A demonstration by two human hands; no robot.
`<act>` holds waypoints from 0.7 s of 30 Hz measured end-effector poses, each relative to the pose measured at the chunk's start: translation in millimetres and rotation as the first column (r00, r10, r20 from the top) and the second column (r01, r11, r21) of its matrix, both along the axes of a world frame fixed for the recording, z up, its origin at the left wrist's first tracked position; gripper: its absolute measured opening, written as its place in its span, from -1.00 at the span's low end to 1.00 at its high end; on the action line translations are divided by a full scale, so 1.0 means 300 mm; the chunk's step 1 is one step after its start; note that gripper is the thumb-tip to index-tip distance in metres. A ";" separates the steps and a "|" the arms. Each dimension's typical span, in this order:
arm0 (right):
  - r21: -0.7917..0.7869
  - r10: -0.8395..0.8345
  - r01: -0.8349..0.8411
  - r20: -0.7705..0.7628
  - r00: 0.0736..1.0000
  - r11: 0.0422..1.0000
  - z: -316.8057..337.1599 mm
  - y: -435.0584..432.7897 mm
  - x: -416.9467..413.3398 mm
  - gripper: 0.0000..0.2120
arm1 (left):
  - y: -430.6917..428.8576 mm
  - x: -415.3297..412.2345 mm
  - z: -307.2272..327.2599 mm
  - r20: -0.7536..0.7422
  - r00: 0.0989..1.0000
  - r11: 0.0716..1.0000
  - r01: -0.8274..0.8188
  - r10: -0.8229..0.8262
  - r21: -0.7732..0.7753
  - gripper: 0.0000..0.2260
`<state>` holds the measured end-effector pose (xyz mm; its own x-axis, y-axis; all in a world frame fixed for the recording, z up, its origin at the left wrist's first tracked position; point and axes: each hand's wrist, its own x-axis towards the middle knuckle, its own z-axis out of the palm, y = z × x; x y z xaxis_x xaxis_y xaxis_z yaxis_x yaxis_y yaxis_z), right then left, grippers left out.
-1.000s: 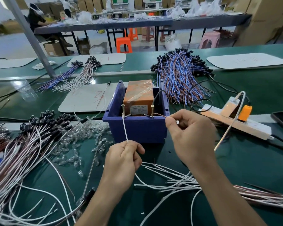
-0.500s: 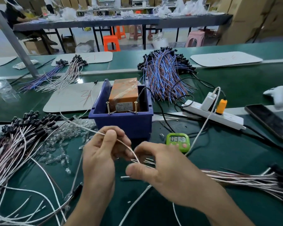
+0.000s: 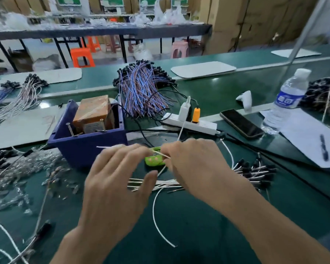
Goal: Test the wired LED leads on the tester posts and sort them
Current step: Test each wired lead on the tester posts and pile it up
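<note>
We pinch one white lead (image 3: 159, 153) in our right hand (image 3: 196, 168), fingers curled on it, just in front of the blue bin (image 3: 84, 149). Our left hand (image 3: 112, 183) hangs beside it, fingers spread, gripping nothing. We judge its slack tail could snag the pile of leads (image 3: 166, 184) below and drag untested ones along, or its ends could miss the tester posts (image 3: 70, 129).

Green timer (image 3: 153, 161) right of blue bin (image 3: 88, 147) mostly hidden behind my left hand (image 3: 112, 187), right hand (image 3: 194, 168); right grip blurred, unreadable.
</note>
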<state>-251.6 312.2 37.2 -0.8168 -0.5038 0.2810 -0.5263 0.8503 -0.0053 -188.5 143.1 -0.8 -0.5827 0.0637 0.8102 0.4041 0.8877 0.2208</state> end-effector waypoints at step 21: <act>-0.239 -0.231 0.296 0.267 0.936 0.925 -0.212 0.497 -0.090 -0.82 | 0.051 -0.233 -0.237 0.600 0.799 0.994 -0.083 0.022 0.075 -0.86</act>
